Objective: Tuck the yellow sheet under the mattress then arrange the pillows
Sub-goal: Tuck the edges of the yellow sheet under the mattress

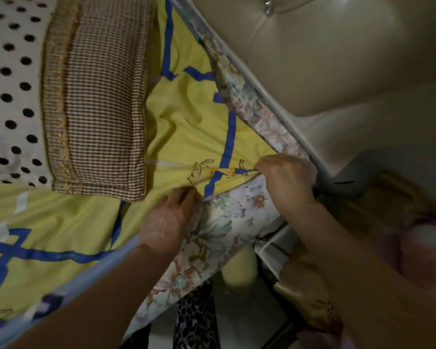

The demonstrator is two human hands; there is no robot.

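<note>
Nearest, left hand (170, 217) flat, fingers straight, pressing yellow sheet (186, 127) at mattress (219, 233) corner. Right hand (285, 180) pinching bunched sheet edge just beyond, at same corner. Checked pillow (96, 96) and dotted pillow (13, 89) near bed's head, beside tufted headboard (325, 51).
</note>
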